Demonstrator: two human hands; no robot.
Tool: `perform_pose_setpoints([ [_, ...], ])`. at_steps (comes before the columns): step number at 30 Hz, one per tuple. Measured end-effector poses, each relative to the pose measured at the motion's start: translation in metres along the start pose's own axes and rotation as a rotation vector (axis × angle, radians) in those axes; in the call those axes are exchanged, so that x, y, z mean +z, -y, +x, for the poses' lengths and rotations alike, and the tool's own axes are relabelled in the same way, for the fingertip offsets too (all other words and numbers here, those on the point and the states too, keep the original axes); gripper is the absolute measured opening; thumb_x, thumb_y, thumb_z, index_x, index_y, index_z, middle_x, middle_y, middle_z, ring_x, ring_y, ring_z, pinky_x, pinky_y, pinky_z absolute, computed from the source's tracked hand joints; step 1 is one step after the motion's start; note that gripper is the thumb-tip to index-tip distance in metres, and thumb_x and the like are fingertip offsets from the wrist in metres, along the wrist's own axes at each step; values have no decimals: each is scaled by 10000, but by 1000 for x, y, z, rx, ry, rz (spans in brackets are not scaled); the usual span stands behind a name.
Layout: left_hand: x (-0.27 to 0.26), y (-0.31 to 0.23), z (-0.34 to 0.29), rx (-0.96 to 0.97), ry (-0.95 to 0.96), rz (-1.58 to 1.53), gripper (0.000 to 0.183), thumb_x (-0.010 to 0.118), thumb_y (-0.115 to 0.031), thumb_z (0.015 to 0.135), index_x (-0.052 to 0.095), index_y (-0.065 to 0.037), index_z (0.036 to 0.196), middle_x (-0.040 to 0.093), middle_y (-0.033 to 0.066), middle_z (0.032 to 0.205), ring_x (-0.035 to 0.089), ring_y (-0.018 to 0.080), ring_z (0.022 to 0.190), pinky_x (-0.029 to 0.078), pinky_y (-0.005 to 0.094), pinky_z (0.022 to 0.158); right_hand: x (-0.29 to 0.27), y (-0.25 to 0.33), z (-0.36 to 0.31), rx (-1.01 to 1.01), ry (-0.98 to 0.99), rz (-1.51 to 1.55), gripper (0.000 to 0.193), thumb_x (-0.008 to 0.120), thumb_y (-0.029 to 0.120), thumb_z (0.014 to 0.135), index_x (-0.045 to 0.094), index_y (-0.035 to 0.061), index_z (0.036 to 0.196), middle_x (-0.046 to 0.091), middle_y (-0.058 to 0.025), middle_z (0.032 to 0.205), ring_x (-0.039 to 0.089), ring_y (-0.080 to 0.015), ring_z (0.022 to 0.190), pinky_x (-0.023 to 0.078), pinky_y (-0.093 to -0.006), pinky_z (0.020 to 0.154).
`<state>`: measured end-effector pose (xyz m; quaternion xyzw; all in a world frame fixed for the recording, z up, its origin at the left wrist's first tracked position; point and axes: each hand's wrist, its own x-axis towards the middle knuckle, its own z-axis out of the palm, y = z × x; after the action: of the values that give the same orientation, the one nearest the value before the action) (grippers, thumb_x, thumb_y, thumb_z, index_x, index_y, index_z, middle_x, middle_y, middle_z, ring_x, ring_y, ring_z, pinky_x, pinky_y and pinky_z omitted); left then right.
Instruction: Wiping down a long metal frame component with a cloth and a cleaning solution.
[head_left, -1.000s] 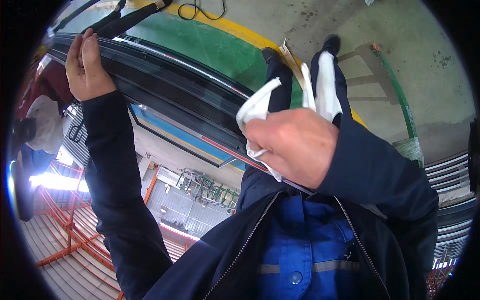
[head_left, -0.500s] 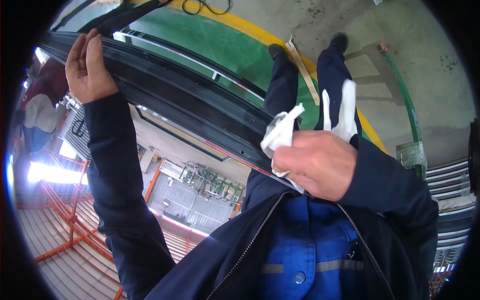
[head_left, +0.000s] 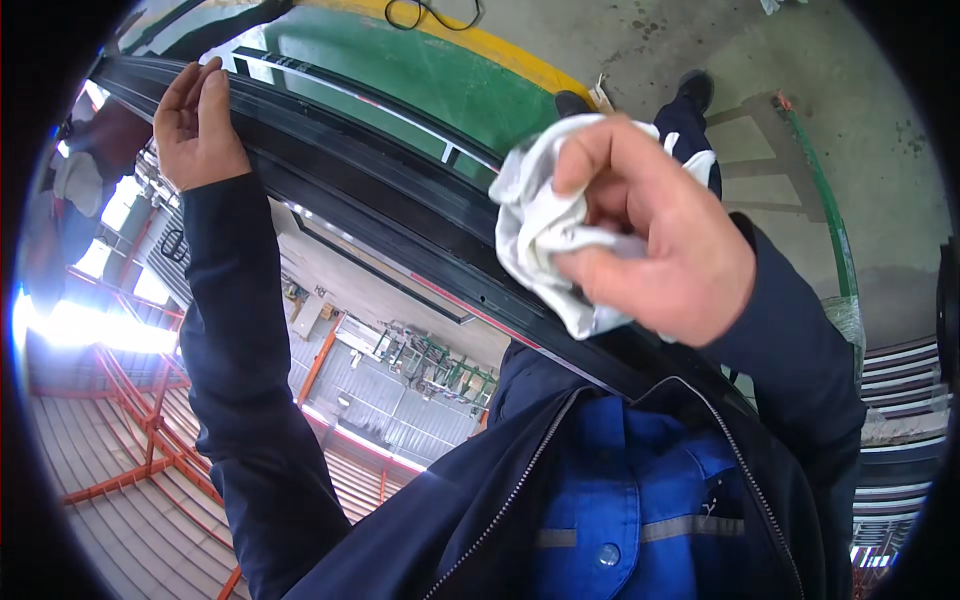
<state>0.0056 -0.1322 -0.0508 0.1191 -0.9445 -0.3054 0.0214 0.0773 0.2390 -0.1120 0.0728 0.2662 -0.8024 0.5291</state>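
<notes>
A long black frame [head_left: 350,200] with grooved profiles runs slantwise from the upper left down to my body. Along its near side lies a shiny pane [head_left: 395,285] that mirrors roof beams and machinery. My left hand [head_left: 205,135] is at the frame's far left end, palm turned up and fingers stretched loosely, with nothing seen in it. Whether it touches the frame, I cannot tell. In my right hand [head_left: 675,245] is a crumpled white cloth [head_left: 530,200], pinched between thumb and fingers over the frame's near right part.
Green floor [head_left: 330,50] with a yellow stripe [head_left: 520,55] lies beyond the frame. A black cable [head_left: 435,15] is curled at the top. On the right stand a green bar [head_left: 825,220] and a stack of striped profiles [head_left: 905,400]. A person [head_left: 85,190] appears at the left, perhaps mirrored.
My right hand has lifted away from my body with the cloth, which is now spread wider over the frame. My left hand stays by the frame, slightly shifted in view.
</notes>
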Motion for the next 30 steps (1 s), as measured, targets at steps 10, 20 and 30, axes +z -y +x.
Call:
perform_pose_setpoints([
  [10, 6, 3, -1, 13, -7, -36, 331, 686, -107, 929, 579, 74, 1185, 704, 162, 1106, 662, 178, 1033, 506, 272, 949, 19, -8, -25, -132, 150, -887, 281, 730, 93, 787, 670, 112, 1061, 645, -105, 903, 643, -298, 814, 536, -387, 682],
  [20, 7, 4, -5, 7, -34, -13, 337, 710, -137, 915, 604, 45, 1178, 720, 130, 1070, 674, 165, 997, 511, 266, 933, 37, -13, -27, -216, -25, -969, 251, 747, 95, 797, 681, 98, 1039, 611, -111, 1020, 615, -318, 927, 525, -401, 768],
  [30, 7, 5, -5, 47, -46, -1, 333, 717, -187, 915, 634, 28, 1155, 730, 101, 1027, 681, 139, 937, 525, 243, 886, 15, -6, 9, -340, 155, -997, 215, 742, 46, 791, 674, 56, 996, 619, -150, 1155, 580, -336, 1034, 440, -421, 926],
])
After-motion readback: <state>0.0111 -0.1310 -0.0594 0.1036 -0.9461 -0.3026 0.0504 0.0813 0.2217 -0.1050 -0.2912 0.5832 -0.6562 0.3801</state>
